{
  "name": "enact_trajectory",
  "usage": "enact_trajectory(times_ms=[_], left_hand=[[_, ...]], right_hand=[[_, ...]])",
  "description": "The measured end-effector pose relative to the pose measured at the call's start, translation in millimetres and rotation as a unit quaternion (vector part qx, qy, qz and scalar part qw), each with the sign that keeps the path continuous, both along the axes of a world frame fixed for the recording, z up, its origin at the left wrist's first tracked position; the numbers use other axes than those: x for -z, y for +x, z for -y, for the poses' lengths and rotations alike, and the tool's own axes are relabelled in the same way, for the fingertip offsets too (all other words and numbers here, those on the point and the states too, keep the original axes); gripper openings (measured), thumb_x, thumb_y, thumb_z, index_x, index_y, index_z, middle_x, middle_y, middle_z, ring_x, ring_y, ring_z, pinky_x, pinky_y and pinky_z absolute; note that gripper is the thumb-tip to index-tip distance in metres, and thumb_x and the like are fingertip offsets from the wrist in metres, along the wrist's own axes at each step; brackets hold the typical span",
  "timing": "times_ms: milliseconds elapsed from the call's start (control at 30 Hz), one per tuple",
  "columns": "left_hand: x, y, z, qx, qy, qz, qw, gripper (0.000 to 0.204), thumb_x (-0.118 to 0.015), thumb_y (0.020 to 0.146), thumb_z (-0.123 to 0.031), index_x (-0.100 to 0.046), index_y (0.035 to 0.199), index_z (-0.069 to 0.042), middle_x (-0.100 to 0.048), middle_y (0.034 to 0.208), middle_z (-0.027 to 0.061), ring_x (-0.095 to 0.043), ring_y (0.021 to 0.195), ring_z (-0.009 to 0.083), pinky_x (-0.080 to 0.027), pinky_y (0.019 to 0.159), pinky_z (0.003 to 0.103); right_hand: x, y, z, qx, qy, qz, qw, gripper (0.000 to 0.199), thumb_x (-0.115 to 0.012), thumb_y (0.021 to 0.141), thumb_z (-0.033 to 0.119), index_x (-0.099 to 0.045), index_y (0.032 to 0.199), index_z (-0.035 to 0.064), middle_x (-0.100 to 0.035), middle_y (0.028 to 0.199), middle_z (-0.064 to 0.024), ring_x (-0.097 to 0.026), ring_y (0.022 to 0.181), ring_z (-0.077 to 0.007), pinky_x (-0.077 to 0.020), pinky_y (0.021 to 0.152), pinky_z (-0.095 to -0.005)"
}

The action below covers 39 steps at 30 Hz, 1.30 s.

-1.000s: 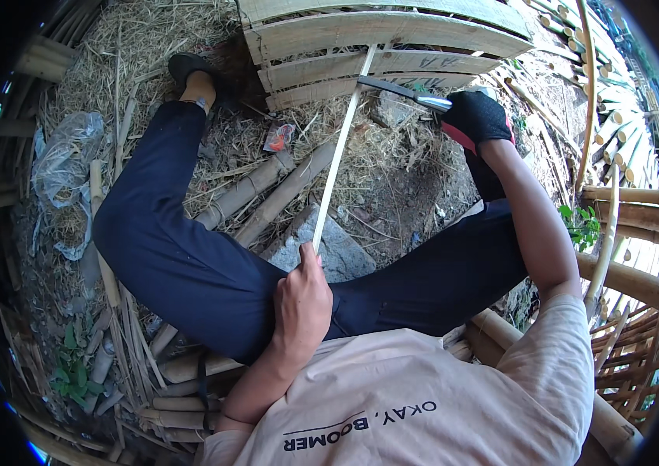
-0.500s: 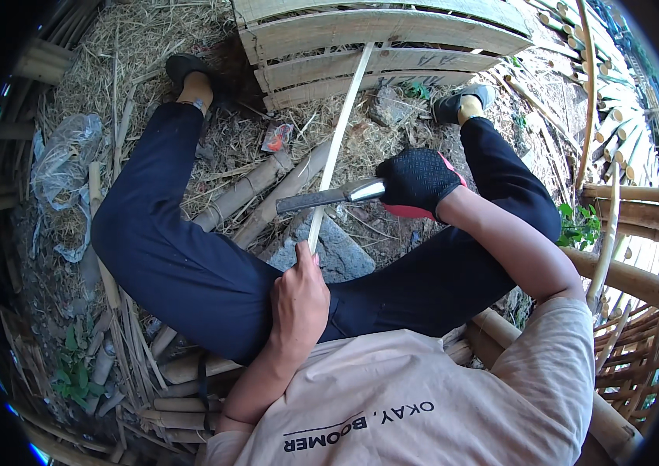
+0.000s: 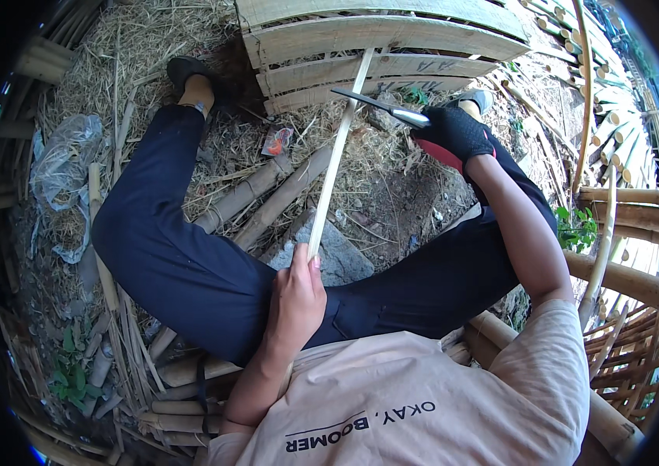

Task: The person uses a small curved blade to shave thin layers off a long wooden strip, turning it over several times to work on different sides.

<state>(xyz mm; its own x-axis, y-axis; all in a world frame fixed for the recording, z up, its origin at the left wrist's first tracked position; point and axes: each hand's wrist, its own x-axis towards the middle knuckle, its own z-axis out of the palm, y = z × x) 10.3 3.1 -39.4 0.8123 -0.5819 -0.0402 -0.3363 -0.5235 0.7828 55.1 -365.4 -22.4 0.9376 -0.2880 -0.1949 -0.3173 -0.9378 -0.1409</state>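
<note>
Near my lap, my bare left hand [image 3: 296, 299] is closed around the near end of a long pale bamboo strip [image 3: 337, 159]. The strip slants away from me, its far end touching or overlapping the slats of a wooden crate [image 3: 391, 35]. My right hand [image 3: 453, 138], in a black and red glove, grips a knife [image 3: 387, 107] by its handle. The dark blade points left and crosses the strip near its far part; whether it touches the strip I cannot tell. A grey stone block [image 3: 337, 252] lies under the strip between my thighs.
Cut bamboo poles [image 3: 283, 198] lie on the straw-covered ground between my legs. A crumpled clear plastic bag [image 3: 73, 159] is at the left. Stacked bamboo [image 3: 624, 140] and a woven bamboo basket [image 3: 628, 361] stand at the right, beside a bamboo rail [image 3: 632, 287].
My right hand has moved the knife away from me along the strip, from over the stone to near the crate. My left hand stays almost where it was, holding the strip.
</note>
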Motion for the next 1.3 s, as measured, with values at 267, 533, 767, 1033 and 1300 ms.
enact_trajectory(times_ms=[267,533,767,1033,1300], left_hand=[[-14,30,-13,-0.046,-0.293,-0.689,0.662,0.020,-0.040,0.112,-0.029,-0.049,0.108,-0.011,-0.035,0.062,-0.0044,-0.032,0.047,0.0032,-0.029,0.042,0.018],[-19,37,-14,-0.068,-0.259,-0.656,0.705,0.022,-0.041,0.111,-0.032,-0.049,0.115,-0.011,-0.040,0.066,-0.0011,-0.041,0.053,0.0081,-0.037,0.045,0.022],[-20,56,-17,-0.055,-0.327,-0.695,0.638,0.019,-0.040,0.112,-0.029,-0.046,0.117,-0.012,-0.034,0.061,-0.0029,-0.036,0.047,0.0058,-0.031,0.037,0.018],[-12,47,-12,-0.070,-0.276,-0.697,0.658,0.019,-0.037,0.112,-0.031,-0.047,0.110,-0.015,-0.027,0.061,-0.0059,-0.024,0.049,0.0030,-0.019,0.039,0.017],[0,36,-13,-0.081,-0.371,-0.731,0.567,0.019,-0.037,0.112,-0.030,-0.046,0.107,-0.014,-0.024,0.061,-0.0066,-0.021,0.047,0.0024,-0.016,0.036,0.017]], right_hand=[[-30,-32,-73,-0.127,0.150,0.014,0.980,0.037,-0.076,0.085,0.041,-0.070,0.111,0.0152,-0.073,0.088,-0.0165,-0.072,0.084,-0.0364,-0.0562,0.075,-0.0469],[-37,-34,-82,-0.136,0.148,-0.071,0.977,0.033,-0.073,0.084,0.039,-0.071,0.107,0.0154,-0.073,0.088,-0.0171,-0.071,0.087,-0.0390,-0.0556,0.080,-0.0494],[-37,-22,-86,-0.137,0.146,-0.099,0.975,0.038,-0.070,0.085,0.047,-0.073,0.103,0.0133,-0.073,0.089,-0.0182,-0.072,0.089,-0.0378,-0.0555,0.082,-0.0481],[-8,-19,-88,-0.160,0.117,-0.077,0.977,0.037,-0.072,0.084,0.048,-0.073,0.093,0.0125,-0.071,0.078,-0.0180,-0.071,0.077,-0.0389,-0.0563,0.073,-0.0479],[-18,-22,-105,-0.173,0.148,-0.064,0.972,0.033,-0.071,0.084,0.044,-0.073,0.094,0.0120,-0.071,0.077,-0.0176,-0.071,0.076,-0.0384,-0.0563,0.071,-0.0485]])
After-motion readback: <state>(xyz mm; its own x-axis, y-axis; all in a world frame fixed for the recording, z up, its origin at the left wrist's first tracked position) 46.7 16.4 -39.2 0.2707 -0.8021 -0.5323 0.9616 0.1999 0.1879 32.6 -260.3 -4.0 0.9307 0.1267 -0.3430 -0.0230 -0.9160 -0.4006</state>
